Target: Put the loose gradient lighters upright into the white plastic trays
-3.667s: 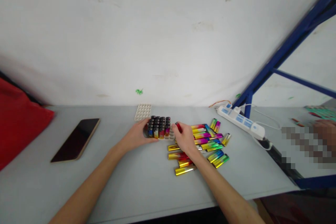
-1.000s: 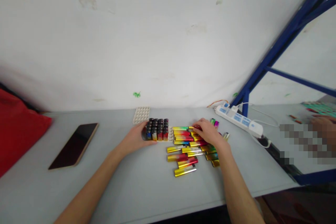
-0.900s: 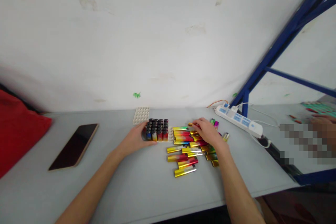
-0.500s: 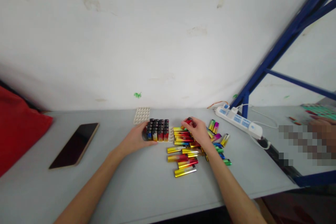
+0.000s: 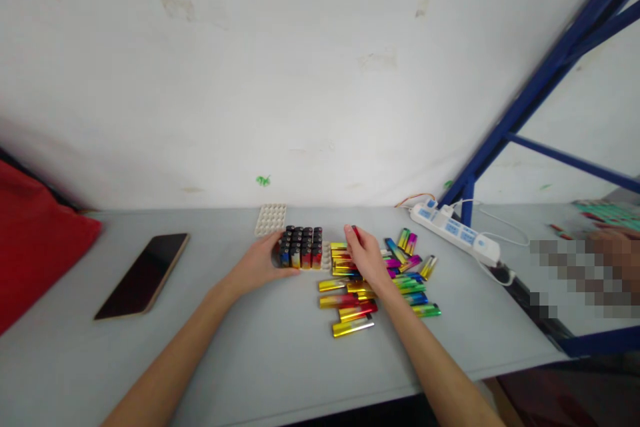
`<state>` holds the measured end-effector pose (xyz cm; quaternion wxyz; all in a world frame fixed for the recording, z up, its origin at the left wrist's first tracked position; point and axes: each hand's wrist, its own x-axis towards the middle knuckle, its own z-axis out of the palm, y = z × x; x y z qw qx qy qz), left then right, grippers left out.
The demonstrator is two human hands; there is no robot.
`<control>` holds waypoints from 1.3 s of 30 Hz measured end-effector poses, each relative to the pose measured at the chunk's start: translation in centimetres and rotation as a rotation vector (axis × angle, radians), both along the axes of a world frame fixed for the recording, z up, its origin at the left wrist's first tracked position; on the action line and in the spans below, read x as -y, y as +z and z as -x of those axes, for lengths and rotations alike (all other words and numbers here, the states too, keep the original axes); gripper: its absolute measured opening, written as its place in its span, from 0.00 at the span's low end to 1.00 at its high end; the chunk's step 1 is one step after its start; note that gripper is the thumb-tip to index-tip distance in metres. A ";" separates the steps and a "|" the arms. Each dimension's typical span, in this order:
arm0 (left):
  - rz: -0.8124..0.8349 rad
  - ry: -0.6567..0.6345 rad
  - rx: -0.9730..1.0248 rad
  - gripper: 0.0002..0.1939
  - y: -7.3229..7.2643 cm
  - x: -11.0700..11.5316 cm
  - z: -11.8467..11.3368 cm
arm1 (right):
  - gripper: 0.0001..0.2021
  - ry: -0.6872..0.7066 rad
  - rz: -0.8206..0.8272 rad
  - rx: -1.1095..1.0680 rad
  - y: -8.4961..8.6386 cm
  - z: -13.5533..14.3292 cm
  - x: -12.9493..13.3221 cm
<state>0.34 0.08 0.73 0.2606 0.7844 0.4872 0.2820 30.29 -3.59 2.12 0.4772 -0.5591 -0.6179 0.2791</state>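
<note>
A block of lighters (image 5: 301,247) stands upright in rows, black ends up, in a pale tray (image 5: 326,257) whose right-hand cells show bare. My left hand (image 5: 263,257) is wrapped round the left side of this block, its thumb along the front and its other fingers behind. To the right, my right hand (image 5: 364,253) pinches a red lighter (image 5: 355,232), mostly hidden by the fingers. Under and around that hand lies a loose heap of shiny lighters (image 5: 353,327) in gold, red, blue, green and purple.
A second pale tray (image 5: 271,219) lies behind the block, near the wall. A dark phone (image 5: 143,277) is at left beside a red cloth (image 5: 40,247). At right are a white power strip (image 5: 455,233), a blue frame (image 5: 500,140) and another person's hand (image 5: 617,247).
My right hand has shifted slightly left and turned the red lighter from lying slanted to more upright. My left hand stays on the block.
</note>
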 end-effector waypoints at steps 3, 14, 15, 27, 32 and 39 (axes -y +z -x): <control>0.007 0.002 -0.009 0.50 0.1 0.1 0.0 | 0.34 -0.047 -0.019 0.097 0.4 0.1 0.4; -0.028 0.007 -0.005 0.48 0.0 0.0 0.0 | 0.23 -0.106 -0.002 0.137 0.2 0.3 0.3; -0.026 0.008 -0.008 0.48 0.0 0.0 0.0 | 0.23 -0.101 -0.004 0.144 0.1 0.2 0.3; -0.027 -0.004 -0.010 0.45 0.5 0.1 -0.1 | 0.20 0.061 -0.220 0.261 -0.9 -0.2 -0.2; 0.002 -0.018 0.007 0.43 0.5 -0.3 0.3 | 0.22 0.068 -0.128 0.264 -1.1 -0.7 -0.3; 0.020 -0.030 0.013 0.41 0.5 -0.6 1.0 | 0.11 0.259 -0.126 0.363 -1.9 -0.6 -0.6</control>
